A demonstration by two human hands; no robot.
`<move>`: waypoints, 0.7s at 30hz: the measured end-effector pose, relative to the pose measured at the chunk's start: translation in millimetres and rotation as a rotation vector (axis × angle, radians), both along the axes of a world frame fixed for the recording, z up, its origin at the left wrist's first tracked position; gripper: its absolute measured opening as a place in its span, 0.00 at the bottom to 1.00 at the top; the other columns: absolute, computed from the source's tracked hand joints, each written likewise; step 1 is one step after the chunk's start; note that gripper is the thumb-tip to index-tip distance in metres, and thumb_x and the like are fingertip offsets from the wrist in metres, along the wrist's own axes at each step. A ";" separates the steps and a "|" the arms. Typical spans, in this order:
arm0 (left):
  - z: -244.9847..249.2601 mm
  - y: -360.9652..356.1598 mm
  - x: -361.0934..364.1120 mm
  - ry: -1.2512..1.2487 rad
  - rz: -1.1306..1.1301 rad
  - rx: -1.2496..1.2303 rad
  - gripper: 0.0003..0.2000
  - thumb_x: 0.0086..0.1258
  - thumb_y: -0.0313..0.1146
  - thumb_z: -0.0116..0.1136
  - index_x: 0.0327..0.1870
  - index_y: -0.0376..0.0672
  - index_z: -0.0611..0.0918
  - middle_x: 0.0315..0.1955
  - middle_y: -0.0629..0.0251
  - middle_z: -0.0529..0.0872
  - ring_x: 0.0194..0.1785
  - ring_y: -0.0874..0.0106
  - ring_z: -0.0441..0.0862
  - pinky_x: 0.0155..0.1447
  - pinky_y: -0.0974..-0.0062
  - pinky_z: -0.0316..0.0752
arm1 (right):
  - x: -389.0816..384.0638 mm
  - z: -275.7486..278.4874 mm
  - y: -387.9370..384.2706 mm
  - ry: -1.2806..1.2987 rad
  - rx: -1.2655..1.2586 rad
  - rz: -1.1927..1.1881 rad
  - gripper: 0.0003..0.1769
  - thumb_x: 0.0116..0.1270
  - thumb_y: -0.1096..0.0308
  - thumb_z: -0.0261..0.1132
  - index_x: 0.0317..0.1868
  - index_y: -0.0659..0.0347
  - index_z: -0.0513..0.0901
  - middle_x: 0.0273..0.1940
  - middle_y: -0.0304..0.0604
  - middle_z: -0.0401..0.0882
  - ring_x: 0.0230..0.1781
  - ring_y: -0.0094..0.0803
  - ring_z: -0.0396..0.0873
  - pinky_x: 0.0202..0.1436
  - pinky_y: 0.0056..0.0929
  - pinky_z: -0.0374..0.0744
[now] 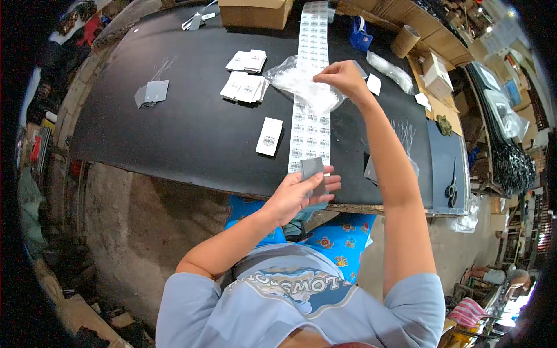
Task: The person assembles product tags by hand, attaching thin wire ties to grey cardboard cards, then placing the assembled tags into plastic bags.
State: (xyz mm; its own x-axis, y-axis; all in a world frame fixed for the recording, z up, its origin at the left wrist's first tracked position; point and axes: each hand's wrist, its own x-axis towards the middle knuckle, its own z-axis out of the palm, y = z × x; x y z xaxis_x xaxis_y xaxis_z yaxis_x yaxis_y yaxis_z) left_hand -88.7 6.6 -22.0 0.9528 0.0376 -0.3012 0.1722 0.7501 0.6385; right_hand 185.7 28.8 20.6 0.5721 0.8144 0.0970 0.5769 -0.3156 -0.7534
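My left hand [300, 194] is near the table's front edge, its thumb pressed over a small grey tag [311, 167] and its other fingers behind it. Fingertips pinched together, my right hand [343, 78] is over an open clear plastic bag [310, 93] of fine whitish pieces; I cannot tell what is in the pinch. The bag lies across a long strip of barcode labels [311, 130] running down the table. Left of the strip lie a white barcode tag stack [269, 137] and further piles of white tags [245, 87].
Grey tags with thin strings lie at left [155, 93] and beside my right forearm [371, 169]. Scissors [451, 190] rest at the right edge. Toward the back are a cardboard box [255, 14], a blue tape dispenser [360, 36] and a brown roll [405, 41].
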 end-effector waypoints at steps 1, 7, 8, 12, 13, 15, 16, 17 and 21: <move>1.4 1.4 -0.1 -0.003 0.000 0.001 0.21 0.75 0.37 0.44 0.63 0.36 0.67 0.58 0.51 0.74 0.62 0.62 0.73 0.61 0.64 0.72 | 1.8 1.8 -4.7 -0.003 0.001 0.000 0.16 0.45 0.59 0.71 0.26 0.67 0.86 0.21 0.40 0.80 0.21 0.20 0.74 0.27 0.19 0.71; 3.8 17.5 0.5 -0.133 0.108 0.043 0.20 0.76 0.37 0.40 0.63 0.33 0.66 0.59 0.51 0.73 0.62 0.61 0.72 0.66 0.64 0.67 | -4.3 19.9 -37.3 0.479 0.102 -0.039 0.11 0.55 0.65 0.69 0.28 0.66 0.85 0.21 0.34 0.76 0.21 0.18 0.69 0.27 0.17 0.65; 1.1 18.6 2.4 -0.141 0.153 0.025 0.20 0.76 0.37 0.40 0.62 0.31 0.66 0.59 0.50 0.73 0.62 0.61 0.73 0.67 0.64 0.66 | -8.4 21.6 -43.3 0.476 0.105 -0.041 0.11 0.55 0.65 0.69 0.28 0.66 0.85 0.21 0.34 0.76 0.21 0.18 0.69 0.27 0.17 0.65; 4.3 29.0 8.4 -0.186 0.234 0.080 0.19 0.76 0.37 0.42 0.60 0.33 0.70 0.59 0.55 0.73 0.63 0.61 0.72 0.67 0.66 0.66 | -33.8 21.9 -70.8 0.514 0.276 -0.087 0.10 0.59 0.67 0.66 0.32 0.67 0.84 0.26 0.36 0.78 0.27 0.19 0.71 0.34 0.17 0.68; 6.8 29.8 10.2 -0.188 0.232 0.082 0.19 0.76 0.37 0.42 0.60 0.33 0.70 0.59 0.55 0.73 0.63 0.61 0.72 0.67 0.66 0.66 | -42.7 20.0 -78.2 0.546 0.345 -0.101 0.09 0.61 0.68 0.65 0.33 0.67 0.84 0.27 0.36 0.78 0.30 0.19 0.72 0.37 0.18 0.69; 14.5 33.3 13.9 -0.279 0.278 0.010 0.19 0.75 0.36 0.41 0.61 0.35 0.69 0.63 0.56 0.69 0.65 0.59 0.69 0.66 0.65 0.67 | -59.4 15.6 -93.0 0.526 0.379 -0.078 0.09 0.62 0.68 0.65 0.34 0.67 0.84 0.29 0.36 0.79 0.31 0.19 0.72 0.39 0.18 0.69; 17.5 35.9 16.7 -0.327 0.262 -0.017 0.19 0.75 0.36 0.42 0.61 0.34 0.69 0.67 0.58 0.63 0.66 0.59 0.67 0.66 0.64 0.67 | -67.7 12.5 -100.1 0.510 0.408 -0.055 0.08 0.62 0.69 0.65 0.35 0.66 0.84 0.31 0.36 0.80 0.33 0.19 0.73 0.40 0.18 0.69; 19.6 37.3 18.7 -0.325 0.261 -0.015 0.19 0.75 0.36 0.42 0.61 0.34 0.69 0.67 0.58 0.63 0.66 0.59 0.67 0.66 0.64 0.67 | -77.2 10.1 -105.2 0.512 0.411 -0.056 0.08 0.62 0.69 0.65 0.35 0.66 0.84 0.31 0.36 0.80 0.33 0.19 0.73 0.40 0.18 0.69; 26.9 37.5 27.1 -0.445 0.206 0.026 0.20 0.75 0.36 0.43 0.61 0.33 0.69 0.70 0.61 0.58 0.65 0.59 0.69 0.66 0.63 0.67 | -107.5 -2.5 -121.3 0.573 0.496 -0.087 0.05 0.61 0.70 0.67 0.34 0.64 0.85 0.29 0.32 0.81 0.30 0.13 0.72 0.34 0.14 0.67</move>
